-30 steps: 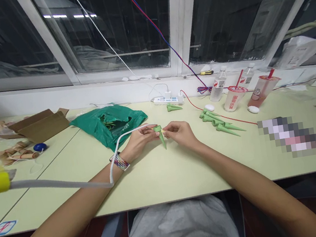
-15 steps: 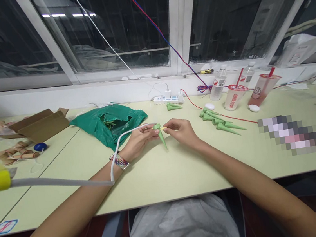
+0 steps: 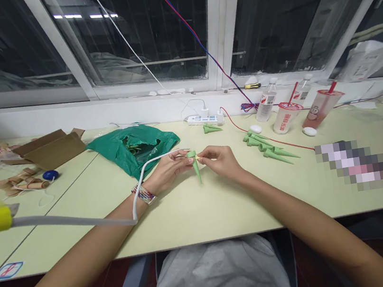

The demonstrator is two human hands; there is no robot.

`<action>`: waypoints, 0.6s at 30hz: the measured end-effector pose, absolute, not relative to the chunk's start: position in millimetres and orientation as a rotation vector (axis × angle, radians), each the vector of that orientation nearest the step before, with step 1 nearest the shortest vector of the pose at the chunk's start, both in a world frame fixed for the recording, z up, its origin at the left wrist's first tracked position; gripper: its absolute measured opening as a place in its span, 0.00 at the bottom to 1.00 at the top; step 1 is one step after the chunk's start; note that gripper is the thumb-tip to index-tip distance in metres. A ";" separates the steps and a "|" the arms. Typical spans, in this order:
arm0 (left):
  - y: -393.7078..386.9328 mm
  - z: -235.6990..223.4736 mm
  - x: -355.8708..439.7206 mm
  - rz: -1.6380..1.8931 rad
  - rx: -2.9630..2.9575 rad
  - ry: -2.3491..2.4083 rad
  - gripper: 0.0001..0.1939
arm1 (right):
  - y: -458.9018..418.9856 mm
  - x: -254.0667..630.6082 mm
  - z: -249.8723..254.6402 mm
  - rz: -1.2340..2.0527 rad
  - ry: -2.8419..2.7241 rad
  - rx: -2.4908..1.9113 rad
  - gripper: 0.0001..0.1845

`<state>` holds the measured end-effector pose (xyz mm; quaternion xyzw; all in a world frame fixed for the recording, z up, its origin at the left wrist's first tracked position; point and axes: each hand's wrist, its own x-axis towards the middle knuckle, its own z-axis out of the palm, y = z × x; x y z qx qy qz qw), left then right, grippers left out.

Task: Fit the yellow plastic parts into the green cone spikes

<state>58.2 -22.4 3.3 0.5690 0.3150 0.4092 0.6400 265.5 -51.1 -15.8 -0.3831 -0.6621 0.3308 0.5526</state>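
Above the table, my left hand (image 3: pixel 173 169) is closed on a green plant watering spike (image 3: pixel 197 171), its wide collar up and its point hanging down. My right hand (image 3: pixel 221 159) pinches a small yellow piece (image 3: pixel 198 157) against the spike's collar; the fingers hide most of that piece. To the right lies a pile of several similar green spikes (image 3: pixel 267 144). Another green spike or two (image 3: pixel 212 128) lie at the back by the power strip. A torn green plastic bag (image 3: pixel 113 151) sits left of my hands, with some green things inside.
A white cable (image 3: pixel 80 221) crosses over my left forearm. Cups with straws (image 3: pixel 286 117) and water bottles (image 3: pixel 266 101) stand at back right, near a red wire (image 3: pixel 277 139). A power strip (image 3: pixel 202 120), cardboard box (image 3: pixel 52 150) and wooden toys with a blue ball (image 3: pixel 51 175) line the back and left.
The yellow piece shows less between my right fingers and the collar, so it sits closer to the spike. The spike hangs slightly straighter. The view has shifted slightly.
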 end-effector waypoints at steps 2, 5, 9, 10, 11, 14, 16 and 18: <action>-21.9 3.3 58.2 0.928 1.288 0.720 0.18 | -51.3 266.2 -14.8 0.813 -1.561 -0.913 0.08; -22.2 3.6 56.7 0.958 1.404 0.761 0.21 | -49.1 267.1 -14.0 0.974 -1.494 -0.905 0.11; -23.1 3.6 55.6 0.992 1.553 0.789 0.22 | -47.0 267.4 -13.1 1.030 -1.458 -0.891 0.13; -23.4 4.2 56.1 0.995 1.545 0.779 0.21 | -46.9 267.1 -11.9 1.031 -1.451 -0.890 0.14; -23.6 5.2 56.7 0.996 1.522 0.761 0.21 | -47.0 266.5 -10.0 1.034 -1.443 -0.887 0.14; -22.8 10.9 57.3 1.000 1.440 0.678 0.19 | -48.0 263.3 -2.0 1.064 -1.421 -0.846 0.16; -19.8 14.8 54.9 1.011 1.407 0.660 0.19 | -48.8 260.9 2.0 1.096 -1.409 -0.812 0.17; -13.7 16.6 50.5 1.048 1.372 0.682 0.20 | -49.3 260.0 1.4 1.089 -1.426 -0.835 0.18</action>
